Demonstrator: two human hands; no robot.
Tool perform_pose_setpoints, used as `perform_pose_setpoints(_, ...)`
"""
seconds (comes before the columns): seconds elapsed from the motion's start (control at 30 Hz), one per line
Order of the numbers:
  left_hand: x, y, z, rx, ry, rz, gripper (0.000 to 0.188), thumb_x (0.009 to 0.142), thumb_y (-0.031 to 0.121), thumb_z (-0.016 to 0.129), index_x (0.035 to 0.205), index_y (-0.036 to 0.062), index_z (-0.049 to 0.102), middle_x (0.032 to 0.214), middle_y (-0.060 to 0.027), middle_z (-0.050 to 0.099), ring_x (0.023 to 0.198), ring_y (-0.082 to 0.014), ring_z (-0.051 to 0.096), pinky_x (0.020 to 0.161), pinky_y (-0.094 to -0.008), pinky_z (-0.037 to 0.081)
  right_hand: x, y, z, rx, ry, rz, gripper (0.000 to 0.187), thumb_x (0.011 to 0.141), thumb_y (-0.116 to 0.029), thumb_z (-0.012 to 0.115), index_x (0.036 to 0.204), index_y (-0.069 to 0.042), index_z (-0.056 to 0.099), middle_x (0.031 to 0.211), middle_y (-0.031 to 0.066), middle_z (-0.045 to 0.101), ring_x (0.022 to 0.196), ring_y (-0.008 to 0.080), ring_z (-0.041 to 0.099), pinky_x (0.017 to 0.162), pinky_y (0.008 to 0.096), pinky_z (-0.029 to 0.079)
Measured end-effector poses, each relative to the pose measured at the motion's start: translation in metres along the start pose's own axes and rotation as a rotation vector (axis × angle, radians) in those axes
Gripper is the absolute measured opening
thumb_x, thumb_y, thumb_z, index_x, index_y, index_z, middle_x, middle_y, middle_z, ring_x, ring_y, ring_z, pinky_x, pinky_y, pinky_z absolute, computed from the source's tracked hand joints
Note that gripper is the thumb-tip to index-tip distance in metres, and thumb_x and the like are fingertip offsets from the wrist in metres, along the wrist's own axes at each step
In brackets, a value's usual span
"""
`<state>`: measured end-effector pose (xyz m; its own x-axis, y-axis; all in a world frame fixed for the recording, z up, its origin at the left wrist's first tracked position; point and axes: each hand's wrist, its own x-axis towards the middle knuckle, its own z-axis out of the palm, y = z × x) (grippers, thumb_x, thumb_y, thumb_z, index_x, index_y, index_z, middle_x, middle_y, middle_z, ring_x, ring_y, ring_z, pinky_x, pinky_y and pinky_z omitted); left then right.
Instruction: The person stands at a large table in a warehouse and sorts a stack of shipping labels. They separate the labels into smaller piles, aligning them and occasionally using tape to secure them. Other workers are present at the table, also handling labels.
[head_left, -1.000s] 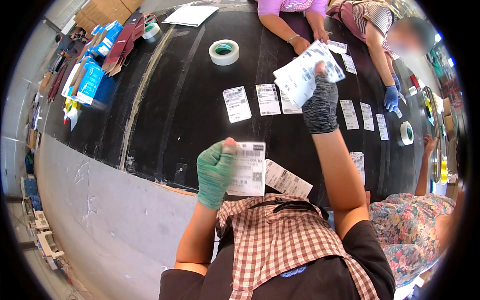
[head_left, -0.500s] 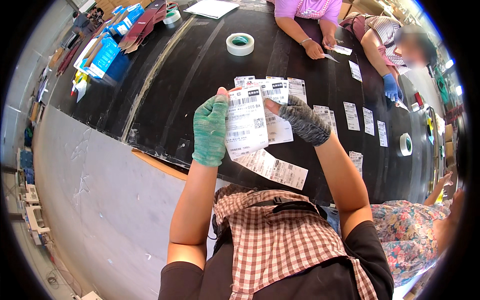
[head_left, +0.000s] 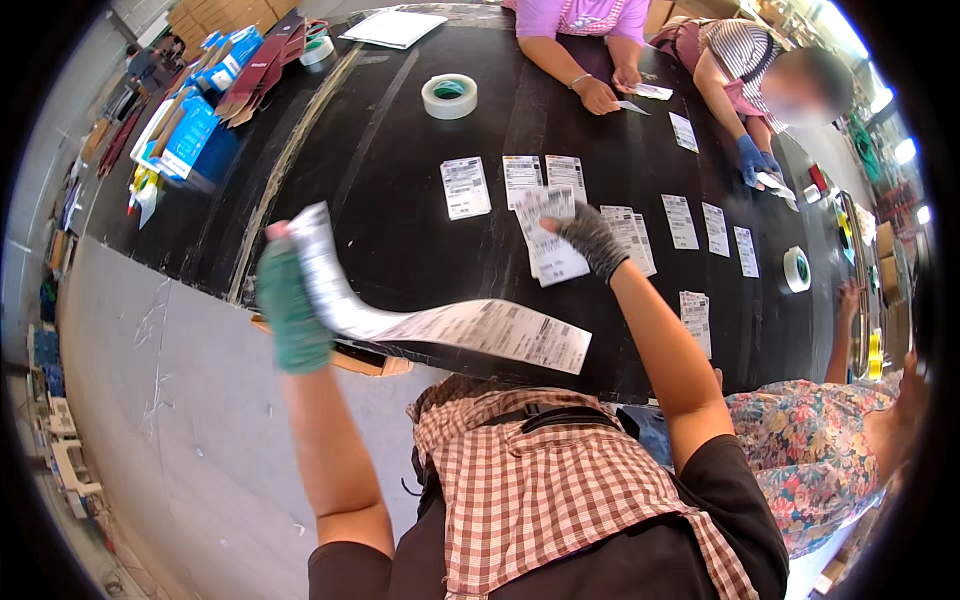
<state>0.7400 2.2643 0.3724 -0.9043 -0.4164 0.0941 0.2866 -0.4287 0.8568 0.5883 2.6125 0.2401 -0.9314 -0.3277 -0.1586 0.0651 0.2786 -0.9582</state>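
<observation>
Green-gloved, the left hand (head_left: 290, 310) grips a long strip of labels (head_left: 440, 315) trailing rightward above the black table (head_left: 400, 230) edge. Apart from it, the grey-gloved right hand (head_left: 592, 240) pinches one label (head_left: 548, 235) over the table.

Long black table (head_left: 400, 230). White tape roll (head_left: 449, 96) sits mid-surface toward the far edge. Printed white labels (head_left: 466, 187) lie flat in a row nearer than the roll, running off to its right. Blue cartons (head_left: 185, 135) well left of it; second tape roll (head_left: 797, 268) far right
</observation>
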Motion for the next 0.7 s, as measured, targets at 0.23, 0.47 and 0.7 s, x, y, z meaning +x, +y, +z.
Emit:
perform_pose_setpoints(0.23,-0.031,0.170,-0.051,-0.318,-0.401,0.191,0.030,0.100,0.023,0.042,0.078,0.0029,0.043,0.054,0.0014,0.037,0.037,-0.0095,0.030,0.031,-0.0247,0.026,-0.011,0.106,0.008,-0.570,0.385,0.158,0.079,0.073,-0.031,0.079,0.135,-0.005,0.039,0.099,0.0234,0.066,0.094,0.0383,0.065,0.082,0.0456,0.051)
perform_pose_setpoints(0.47,-0.046,0.281,-0.080,-0.480,-0.428,0.103,0.025,0.097,0.011,0.038,0.073,0.0044,0.042,0.044,0.0006,0.046,0.027,-0.0054,0.039,0.022,-0.0187,0.034,-0.023,0.107,-0.013,-1.066,0.422,-0.063,0.078,0.073,-0.040,0.076,0.134,-0.005,0.041,0.127,0.0210,0.050,0.120,0.0365,0.047,0.100,0.0441,0.039)
perform_pose_setpoints(0.7,-0.030,0.065,-0.048,0.643,0.117,-0.003,0.029,0.097,0.022,0.055,0.119,0.0042,0.061,0.097,-0.0017,0.064,0.090,-0.0074,0.060,0.083,-0.0223,0.048,-0.067,-0.033,0.107,0.050,-0.324,-0.590,0.062,0.086,-0.031,0.070,0.135,-0.002,0.047,0.134,0.0165,0.052,0.128,0.0295,0.047,0.107,0.0380,0.038)
